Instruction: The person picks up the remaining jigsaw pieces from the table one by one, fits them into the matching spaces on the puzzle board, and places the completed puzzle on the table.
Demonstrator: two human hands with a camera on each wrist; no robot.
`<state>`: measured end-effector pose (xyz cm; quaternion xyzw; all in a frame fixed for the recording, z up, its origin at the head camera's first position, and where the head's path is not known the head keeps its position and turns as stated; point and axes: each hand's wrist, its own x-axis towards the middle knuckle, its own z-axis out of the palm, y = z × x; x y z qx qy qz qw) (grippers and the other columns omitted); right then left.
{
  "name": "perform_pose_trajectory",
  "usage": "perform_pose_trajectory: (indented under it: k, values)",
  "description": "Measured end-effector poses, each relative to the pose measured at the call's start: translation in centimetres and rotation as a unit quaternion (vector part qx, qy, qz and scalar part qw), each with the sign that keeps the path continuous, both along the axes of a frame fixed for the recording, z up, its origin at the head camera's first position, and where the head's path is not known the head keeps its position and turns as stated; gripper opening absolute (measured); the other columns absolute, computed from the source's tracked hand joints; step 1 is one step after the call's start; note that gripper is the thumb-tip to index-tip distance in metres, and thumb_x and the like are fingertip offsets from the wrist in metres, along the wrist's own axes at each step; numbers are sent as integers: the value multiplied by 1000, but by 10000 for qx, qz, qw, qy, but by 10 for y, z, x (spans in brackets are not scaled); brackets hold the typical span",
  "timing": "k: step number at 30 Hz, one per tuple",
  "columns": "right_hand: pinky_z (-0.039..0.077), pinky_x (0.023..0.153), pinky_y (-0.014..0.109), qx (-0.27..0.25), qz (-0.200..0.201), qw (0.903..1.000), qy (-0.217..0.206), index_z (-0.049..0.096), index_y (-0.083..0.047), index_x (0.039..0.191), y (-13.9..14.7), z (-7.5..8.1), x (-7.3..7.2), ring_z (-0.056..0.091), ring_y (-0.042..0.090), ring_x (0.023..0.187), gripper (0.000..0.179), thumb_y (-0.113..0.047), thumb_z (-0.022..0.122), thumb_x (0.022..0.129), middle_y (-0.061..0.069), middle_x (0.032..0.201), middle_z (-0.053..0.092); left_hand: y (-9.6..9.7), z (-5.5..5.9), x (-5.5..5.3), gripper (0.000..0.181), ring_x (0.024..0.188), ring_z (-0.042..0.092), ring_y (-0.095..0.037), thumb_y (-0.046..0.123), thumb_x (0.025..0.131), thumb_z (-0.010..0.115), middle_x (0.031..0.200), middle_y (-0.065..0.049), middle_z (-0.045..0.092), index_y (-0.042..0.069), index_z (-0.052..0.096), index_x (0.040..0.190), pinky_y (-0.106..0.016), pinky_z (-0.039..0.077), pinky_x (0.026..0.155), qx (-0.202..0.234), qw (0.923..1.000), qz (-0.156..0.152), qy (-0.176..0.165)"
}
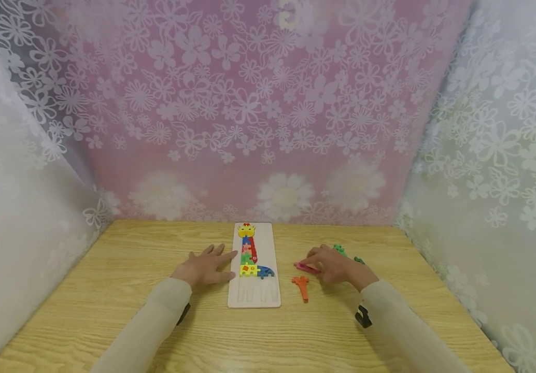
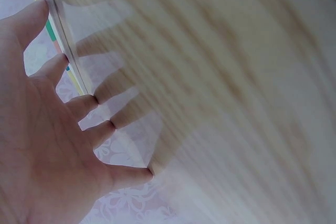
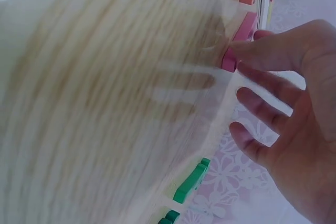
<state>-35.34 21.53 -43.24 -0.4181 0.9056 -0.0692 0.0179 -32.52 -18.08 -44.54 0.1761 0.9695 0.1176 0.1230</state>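
A pale wooden puzzle board (image 1: 264, 243) lies on the table with a giraffe partly pieced together: yellow head, coloured neck pieces, a yellow block and a blue piece (image 1: 266, 271). Below these are bare leg-shaped recesses. My left hand (image 1: 206, 267) is spread flat at the board's left side; its thumb and a fingertip touch the edge. To the right of the board, my right hand (image 1: 332, 263) pinches a pink puzzle piece (image 3: 239, 45) between thumb and index finger, the other fingers loosely bent. The piece is at the tabletop; whether it is lifted I cannot tell.
An orange puzzle piece (image 1: 302, 288) lies between the board and my right hand, nearer to me. Beyond that hand are a green piece (image 1: 340, 249) and a darker green piece (image 1: 359, 260), partly hidden. Floral cloth (image 1: 268, 129) hangs behind the wood-grain table (image 1: 221, 342).
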Motion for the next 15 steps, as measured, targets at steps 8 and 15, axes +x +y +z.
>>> perform_pose_trajectory:
  k: [8, 15]
  values:
    - [46, 62, 19, -408, 79, 9985, -354, 69, 0, 131, 3, -7, -5, 48, -1, 64, 36, -5, 69, 95, 3, 83, 71, -1, -3, -1, 75, 160, 15, -44, 69, 99, 49, 173, -12, 20, 38, 29, 163, -85, 12, 115, -55, 10000, -22, 26]
    - [56, 74, 31, -610, 91, 9972, -419, 68, 4, 131, 6, -7, -6, 65, 15, 81, 42, -22, 72, 97, 11, 98, 73, -1, -3, -2, 75, 160, 16, -44, 70, 99, 48, 173, -12, 20, 38, 29, 163, -85, 12, 115, -61, 10000, -29, 47]
